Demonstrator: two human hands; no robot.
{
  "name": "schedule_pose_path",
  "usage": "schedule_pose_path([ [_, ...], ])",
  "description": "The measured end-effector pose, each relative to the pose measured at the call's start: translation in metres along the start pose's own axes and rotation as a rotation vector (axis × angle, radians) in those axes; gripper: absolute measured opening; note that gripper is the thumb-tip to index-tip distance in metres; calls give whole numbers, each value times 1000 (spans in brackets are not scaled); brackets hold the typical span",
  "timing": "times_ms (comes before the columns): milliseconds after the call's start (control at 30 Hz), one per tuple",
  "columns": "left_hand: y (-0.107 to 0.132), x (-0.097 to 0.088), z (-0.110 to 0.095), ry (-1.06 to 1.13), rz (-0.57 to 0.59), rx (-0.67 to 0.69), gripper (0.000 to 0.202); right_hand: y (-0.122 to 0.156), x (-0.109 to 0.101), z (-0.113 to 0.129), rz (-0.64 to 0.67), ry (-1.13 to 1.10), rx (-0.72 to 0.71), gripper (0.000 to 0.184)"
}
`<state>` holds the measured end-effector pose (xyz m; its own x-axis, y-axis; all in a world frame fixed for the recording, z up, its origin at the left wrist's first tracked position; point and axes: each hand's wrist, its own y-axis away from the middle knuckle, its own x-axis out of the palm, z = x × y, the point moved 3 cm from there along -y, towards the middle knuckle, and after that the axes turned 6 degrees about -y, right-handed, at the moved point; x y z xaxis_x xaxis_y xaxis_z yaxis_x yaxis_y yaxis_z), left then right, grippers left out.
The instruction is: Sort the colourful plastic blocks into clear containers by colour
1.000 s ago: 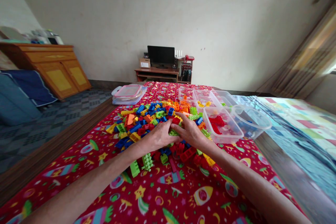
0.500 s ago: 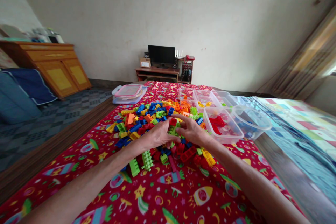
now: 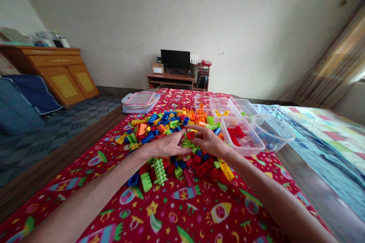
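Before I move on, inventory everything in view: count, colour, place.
tablecloth: one, patterned red, foreground
tubs: five, clear, right of centre
bricks: many, mixed colours, central heap and tubs
lids: several, clear or pink-rimmed, tablecloth's far left
desk: one, brown, centre background
monitor: one, black, on desk
speakers: two, black, beside monitor
carton: one, brown, on desk
telephone: one, red, right of monitor
cabinet: one, brown, left
bedding: count unclear, multicoloured, right
curtain: one, beige, far right
left hand: one, bare, at heap
right hand: one, bare, at heap

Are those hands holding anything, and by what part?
I cannot tell: a small red plastic block shows between the left hand and right hand, but no clear grip on it is visible.
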<state>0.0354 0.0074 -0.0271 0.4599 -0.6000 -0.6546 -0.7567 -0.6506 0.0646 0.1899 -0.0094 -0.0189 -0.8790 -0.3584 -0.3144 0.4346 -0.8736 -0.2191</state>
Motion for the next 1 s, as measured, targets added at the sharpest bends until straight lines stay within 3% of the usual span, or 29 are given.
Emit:
schedule_pose_path([
  [200, -4, 1, 2, 12, -103, -18, 70, -1, -4, 1, -124, 264, -84, 50],
  [367, 0, 3, -1, 225, 44, 39, 72, 2, -4, 4, -106, 297, -108, 51],
  [567, 7, -8, -5, 307, 57, 6, 95, 0, -7, 0, -94, 294, -98, 62],
  [667, 2, -13, 3, 159, -33, 6, 90, 0, -10, 1, -147, 338, -61, 57],
  [800, -5, -23, 13, -189, -283, 68, 72, 1, -13, 7, -246, 523, -40, 48],
  [1000, -5, -23, 9, -249, -321, 88, 65, 2, -14, 6, -246, 588, -14, 48],
])
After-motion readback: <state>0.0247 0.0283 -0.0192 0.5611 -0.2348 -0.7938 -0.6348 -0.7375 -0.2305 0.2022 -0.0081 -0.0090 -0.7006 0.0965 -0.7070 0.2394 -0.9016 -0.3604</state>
